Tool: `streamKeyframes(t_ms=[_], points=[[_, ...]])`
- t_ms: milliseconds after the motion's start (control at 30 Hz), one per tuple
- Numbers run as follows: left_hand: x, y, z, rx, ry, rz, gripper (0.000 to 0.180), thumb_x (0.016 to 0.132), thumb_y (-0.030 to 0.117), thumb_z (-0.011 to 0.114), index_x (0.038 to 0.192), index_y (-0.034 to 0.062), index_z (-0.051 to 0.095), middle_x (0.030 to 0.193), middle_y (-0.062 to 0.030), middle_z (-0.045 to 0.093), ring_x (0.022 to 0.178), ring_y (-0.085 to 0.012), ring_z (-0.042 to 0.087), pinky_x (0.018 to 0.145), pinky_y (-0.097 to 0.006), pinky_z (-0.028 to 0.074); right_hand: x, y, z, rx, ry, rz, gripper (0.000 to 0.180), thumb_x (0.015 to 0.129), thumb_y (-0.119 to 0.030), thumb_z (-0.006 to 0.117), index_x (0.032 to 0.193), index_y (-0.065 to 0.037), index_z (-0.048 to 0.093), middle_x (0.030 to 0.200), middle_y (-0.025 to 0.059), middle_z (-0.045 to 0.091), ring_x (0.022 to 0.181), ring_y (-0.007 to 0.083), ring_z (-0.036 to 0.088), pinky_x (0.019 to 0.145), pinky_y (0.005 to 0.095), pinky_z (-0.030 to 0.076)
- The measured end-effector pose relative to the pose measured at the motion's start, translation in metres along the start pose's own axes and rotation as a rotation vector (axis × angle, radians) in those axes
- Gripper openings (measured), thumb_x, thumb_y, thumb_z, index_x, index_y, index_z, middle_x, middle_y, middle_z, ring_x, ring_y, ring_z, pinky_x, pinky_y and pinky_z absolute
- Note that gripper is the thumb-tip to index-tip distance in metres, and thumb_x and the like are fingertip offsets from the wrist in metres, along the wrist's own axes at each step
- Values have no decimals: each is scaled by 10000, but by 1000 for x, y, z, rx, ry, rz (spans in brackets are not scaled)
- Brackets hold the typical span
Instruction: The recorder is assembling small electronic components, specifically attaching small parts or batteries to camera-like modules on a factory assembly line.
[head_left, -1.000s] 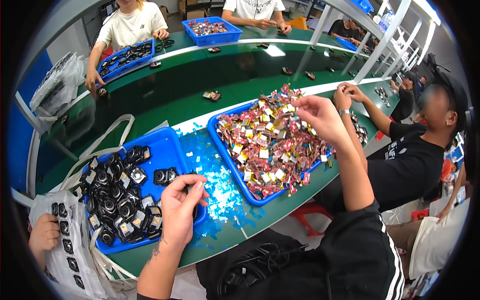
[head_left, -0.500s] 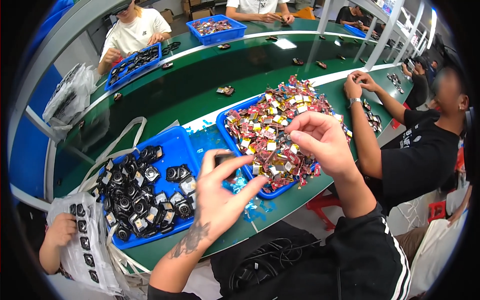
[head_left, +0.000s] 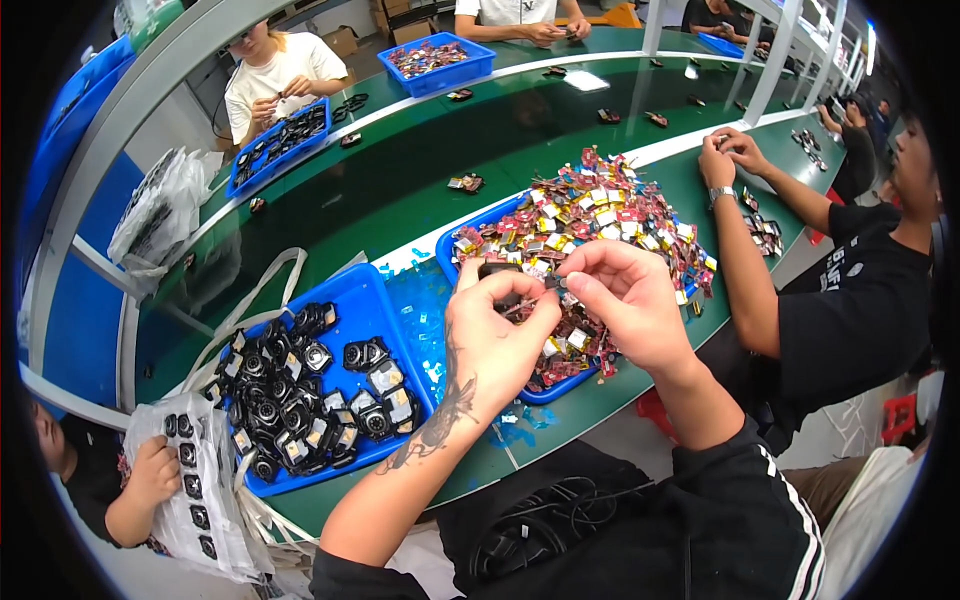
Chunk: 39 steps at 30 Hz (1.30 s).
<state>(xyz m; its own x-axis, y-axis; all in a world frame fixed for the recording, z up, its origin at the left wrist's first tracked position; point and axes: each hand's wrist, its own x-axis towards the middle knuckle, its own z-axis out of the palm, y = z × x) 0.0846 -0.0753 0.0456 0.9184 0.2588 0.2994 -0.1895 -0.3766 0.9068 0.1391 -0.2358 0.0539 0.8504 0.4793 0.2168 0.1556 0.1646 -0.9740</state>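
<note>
My left hand (head_left: 505, 330) curls its fingers round a black watch case (head_left: 497, 270), most of it hidden behind the fingers. Against its thumb and fingertip, my right hand (head_left: 630, 305) is closed in a pinch; whatever small piece sits in it is too little to name. Both hands meet over the near edge of a blue tray (head_left: 560, 393) heaped with small red circuit boards with silver and yellow battery cells (head_left: 600, 205). To the left, another blue tray (head_left: 355, 285) holds a pile of black watch cases (head_left: 285, 395).
Blue film scraps (head_left: 425, 330) lie between the trays. A green conveyor belt (head_left: 400, 200) carries scattered small parts beyond. A co-worker's arm (head_left: 745, 265) is close on the right; another person's hand (head_left: 155, 470) touches a plastic tray sheet (head_left: 190, 520) at lower left.
My left hand has moved right and up and closed its fingers, bringing the watch case to my right hand's fingertips. The right hand has come slightly lower. The view has shifted a little.
</note>
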Motion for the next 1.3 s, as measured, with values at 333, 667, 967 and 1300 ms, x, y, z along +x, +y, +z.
streamKeyframes(t_ms=[333, 667, 967, 1300], points=[[10, 13, -14, 121, -156, 97, 493, 741, 180, 794, 1176, -2, 648, 1209, -181, 586, 1180, -261, 538, 998, -373, 434, 16, 11, -5, -14, 78, -102, 145, 903, -46, 632, 1017, 42, 648, 894, 48, 673, 778, 60, 612, 699, 212, 505], [-41, -24, -37, -389, -224, -107, 174, 904, 164, 647, 889, -9, 633, 852, -44, 614, 936, -123, 560, 1106, -400, 294, -24, 11, 41, 52, -32, -62, 338, 804, 33, 623, 1135, 36, 555, 1007, 73, 594, 878, 112, 568, 797, 238, 461], [-59, -49, -80, -531, -153, -267, 176, 922, 177, 647, 935, 2, 667, 927, -13, 602, 885, -85, 535, 818, -236, 428, 2, 17, 96, -816, -66, -541, 270, 746, 70, 632, 1009, 14, 628, 791, 139, 584, 618, 257, 562, 541, 329, 434], [-64, -71, -97, 127, 343, 149, 116, 770, 128, 770, 842, 55, 716, 948, -115, 640, 980, -241, 599, 844, -337, 483, 8, 36, 100, -953, -80, -586, 136, 762, -36, 656, 896, -45, 678, 733, 127, 612, 703, 316, 615, 608, 416, 490]])
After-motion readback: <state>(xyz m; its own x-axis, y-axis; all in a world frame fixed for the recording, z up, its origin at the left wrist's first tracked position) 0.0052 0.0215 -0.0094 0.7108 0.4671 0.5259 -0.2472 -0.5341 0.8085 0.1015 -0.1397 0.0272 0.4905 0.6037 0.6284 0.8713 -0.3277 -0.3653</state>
